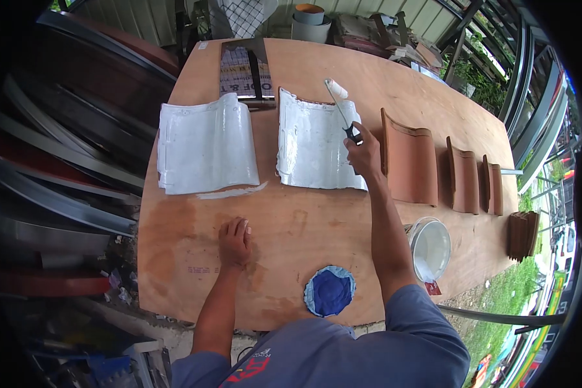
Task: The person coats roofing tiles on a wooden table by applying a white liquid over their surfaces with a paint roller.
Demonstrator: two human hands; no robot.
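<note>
My right hand [366, 155] is closed round the dark handle of a small paint roller [336, 89]. Its white roller head points away from me, over the far right edge of a white-coated roof tile [307, 142]. A second white-coated roof tile [207, 145] lies to the left, with a white paint smear [233, 192] on the wood below it. My left hand [235, 242] rests on the plywood table [284, 233] with its fingers curled in, and nothing shows in them. To the right of the tile under the roller is an uncoated terracotta roof tile [410, 161].
Smaller terracotta tiles [464, 178] continue to the right, beside a tile stack [522, 234]. A white paint bucket [429, 249] stands by my right forearm. Near my body lies a round blue lid-like piece [330, 291]. A dark glossy panel [246, 68] lies at the back.
</note>
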